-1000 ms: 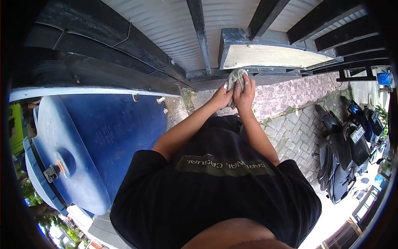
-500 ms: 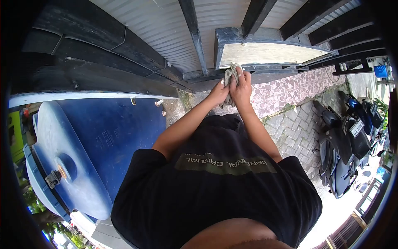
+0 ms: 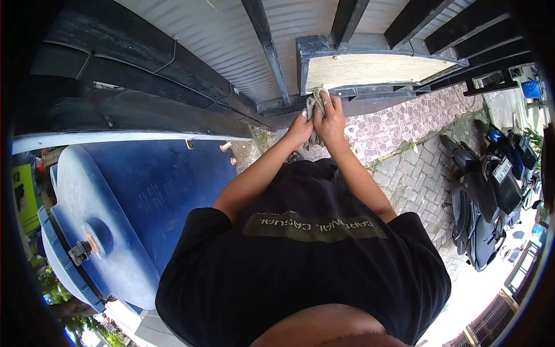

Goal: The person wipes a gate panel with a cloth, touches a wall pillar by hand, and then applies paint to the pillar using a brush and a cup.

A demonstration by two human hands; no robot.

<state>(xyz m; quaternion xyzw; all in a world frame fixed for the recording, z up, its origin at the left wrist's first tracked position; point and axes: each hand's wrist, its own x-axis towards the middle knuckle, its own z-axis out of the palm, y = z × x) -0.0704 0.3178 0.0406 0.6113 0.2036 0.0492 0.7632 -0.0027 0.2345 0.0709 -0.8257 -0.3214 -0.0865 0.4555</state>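
— Head view: gripping what?

— Holding a crumpled grey rag (image 3: 315, 104), both hands closed on it: left hand (image 3: 300, 130) clenching the lower part, right hand (image 3: 330, 120) wrapping the upper part, fingers curled over.

— Lying which way?

— Rag running lengthwise up from the knuckles, top end just beyond the right fingertips, pressing at the lower left corner of the pale panel (image 3: 370, 68). Right hand sitting nearer that panel.

— Textures?

— Soft, wrinkled cloth; flat, matte panel in a scuffed dark metal frame (image 3: 300, 58). Smooth blue plastic drum (image 3: 144, 202) lying well off to the left hand's side.
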